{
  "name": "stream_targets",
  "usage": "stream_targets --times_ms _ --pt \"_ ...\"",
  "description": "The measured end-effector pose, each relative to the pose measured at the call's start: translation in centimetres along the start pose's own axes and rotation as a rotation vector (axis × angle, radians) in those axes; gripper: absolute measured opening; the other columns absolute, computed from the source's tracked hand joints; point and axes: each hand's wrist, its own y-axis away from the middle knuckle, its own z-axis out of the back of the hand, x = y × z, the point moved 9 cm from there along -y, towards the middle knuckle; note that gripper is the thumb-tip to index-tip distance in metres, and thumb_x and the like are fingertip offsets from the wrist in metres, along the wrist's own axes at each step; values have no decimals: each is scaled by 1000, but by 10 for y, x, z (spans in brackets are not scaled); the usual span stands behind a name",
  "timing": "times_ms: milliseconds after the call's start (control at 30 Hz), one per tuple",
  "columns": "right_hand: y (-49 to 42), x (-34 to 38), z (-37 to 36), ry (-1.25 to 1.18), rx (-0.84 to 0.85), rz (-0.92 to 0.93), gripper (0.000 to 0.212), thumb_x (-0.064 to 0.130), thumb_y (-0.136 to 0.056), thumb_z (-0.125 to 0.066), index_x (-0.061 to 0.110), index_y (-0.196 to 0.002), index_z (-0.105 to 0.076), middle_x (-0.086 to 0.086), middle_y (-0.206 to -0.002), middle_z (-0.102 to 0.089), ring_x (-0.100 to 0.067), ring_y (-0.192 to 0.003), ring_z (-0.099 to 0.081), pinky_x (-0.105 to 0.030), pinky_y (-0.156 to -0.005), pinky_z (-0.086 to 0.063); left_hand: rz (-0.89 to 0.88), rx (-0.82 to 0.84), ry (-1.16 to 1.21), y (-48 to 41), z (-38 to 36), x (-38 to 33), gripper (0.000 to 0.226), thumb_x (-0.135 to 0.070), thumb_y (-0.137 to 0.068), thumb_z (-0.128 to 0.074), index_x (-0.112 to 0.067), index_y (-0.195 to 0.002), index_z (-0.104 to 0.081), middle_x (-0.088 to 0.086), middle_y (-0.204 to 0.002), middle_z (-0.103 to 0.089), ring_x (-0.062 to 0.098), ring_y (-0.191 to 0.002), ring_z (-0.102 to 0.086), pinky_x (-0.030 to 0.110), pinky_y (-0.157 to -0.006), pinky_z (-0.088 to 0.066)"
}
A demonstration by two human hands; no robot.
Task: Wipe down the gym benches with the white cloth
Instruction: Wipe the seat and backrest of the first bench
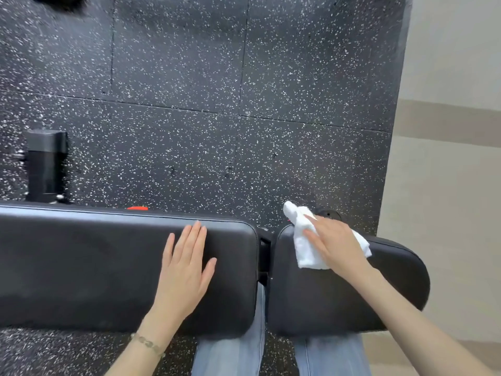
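A black padded gym bench runs across the lower part of the view in two pads: a long pad (pixel 81 267) on the left and a shorter rounded seat pad (pixel 339 299) on the right, with a narrow gap between them. My left hand (pixel 187 267) lies flat, fingers straight, on the right end of the long pad. My right hand (pixel 333 245) presses the crumpled white cloth (pixel 303 240) onto the far left part of the seat pad with straight fingers. One end of the cloth sticks out past the pad's far edge.
Black speckled rubber floor tiles (pixel 189 104) lie beyond the bench. A black metal bench foot (pixel 46 169) stands at the left behind the long pad. A beige wall (pixel 447 158) rises along the right. My legs in blue jeans (pixel 233 354) stand below the bench.
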Motion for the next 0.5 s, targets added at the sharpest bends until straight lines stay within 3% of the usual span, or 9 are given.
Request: stream_targets --times_ms 67,167,233,300,333,400,500 --pt "-3 4 2 -42 -32 -78 44 40 -93 -25 19 -111 -59 -1 -88 -65 -29 -78 -63 -40 -67 -48 21 -13 -10 2 1 10 59 -38 -95 -32 -1 -141 -36 14 -149 -33 26 -141 -24 50 -114 -18" --pt "-15 42 6 -320 -101 -89 55 45 -97 -20 17 -124 -59 -4 -114 -65 -26 -108 -57 -44 -90 -43 54 -10 8 9 0 19 61 -38 -95 -32 0 -141 -36 15 -149 -32 27 -141 -24 50 -114 -18" --pt "-27 88 -6 -480 8 -44 61 51 -93 -16 23 -138 -47 0 -139 -52 -19 -131 -41 -42 -108 -29 69 -8 4 12 -3 23 61 -40 -95 -29 0 -141 -35 15 -150 -32 27 -140 -24 50 -114 -18" --pt "-37 129 -29 -491 153 -1 72 57 -87 -6 27 -145 -36 0 -154 -30 -18 -143 -21 -37 -116 -13 88 -6 7 16 -6 26 62 -41 -96 -27 1 -141 -35 15 -149 -32 28 -140 -25 50 -114 -17" --pt "-43 142 -37 -416 183 10 74 58 -85 -3 30 -147 -32 -1 -156 -26 -20 -144 -17 -37 -116 -11 101 -10 11 18 -7 29 62 -41 -96 -27 1 -141 -34 15 -149 -32 28 -140 -25 49 -115 -16" --pt "-64 158 -43 -246 197 13 65 57 -91 -6 33 -145 -35 -3 -151 -37 -26 -138 -32 -41 -109 -23 125 -10 14 23 -8 34 63 -42 -96 -27 1 -142 -33 16 -150 -30 28 -140 -24 48 -116 -14" --pt "-98 188 -47 -147 261 92 47 50 -100 -21 30 -134 -46 -7 -126 -59 -32 -111 -56 -43 -83 -38 156 -12 8 27 -8 43 64 -41 -95 -28 2 -142 -32 17 -150 -30 29 -139 -25 49 -115 -15"
